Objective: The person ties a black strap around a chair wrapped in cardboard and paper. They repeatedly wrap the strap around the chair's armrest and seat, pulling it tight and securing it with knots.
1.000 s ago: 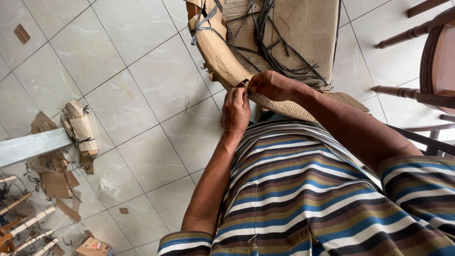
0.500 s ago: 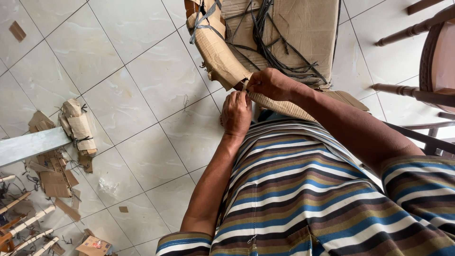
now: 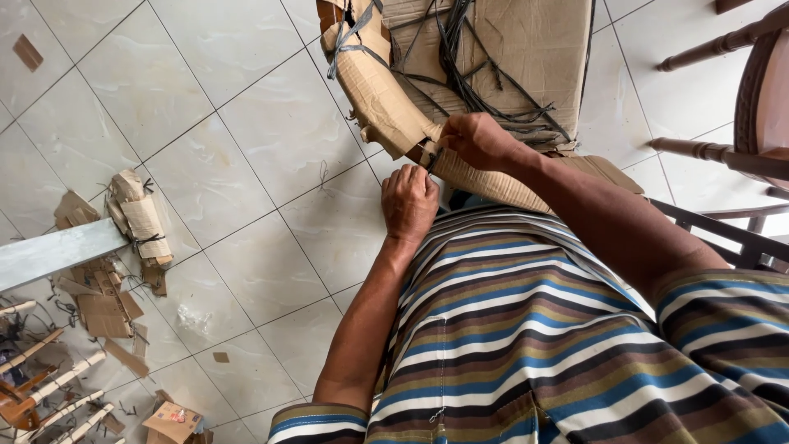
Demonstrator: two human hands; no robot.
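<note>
Seen from above, looking down over a striped shirt (image 3: 526, 329) in blue, brown and white. At 12 o'clock, a curved furniture part wrapped in brown cardboard (image 3: 386, 99), bound with black straps (image 3: 477, 82), running from the top edge down toward the middle of the view. Right hand (image 3: 481, 141) closed in a pinch on the torn cardboard edge, fingers curled tight, at about 1 o'clock from the view's centre. Left hand (image 3: 409, 201) just below it at 6 o'clock, knuckles up, fingers bent into a loose fist against the lower end of the wrapping; whether anything sits inside that fist, cannot tell. Both hands close together, not touching.

White floor tiles (image 3: 205, 164) all around. At 9 o'clock, a second small cardboard-wrapped bundle (image 3: 140, 218) lying by a pale flat board (image 3: 57, 251). At 8 o'clock, scattered cardboard scraps (image 3: 103, 308) and several light turned wooden spindles (image 3: 49, 386). At 3 o'clock, dark wooden chair parts (image 3: 715, 152), well apart from the hands.
</note>
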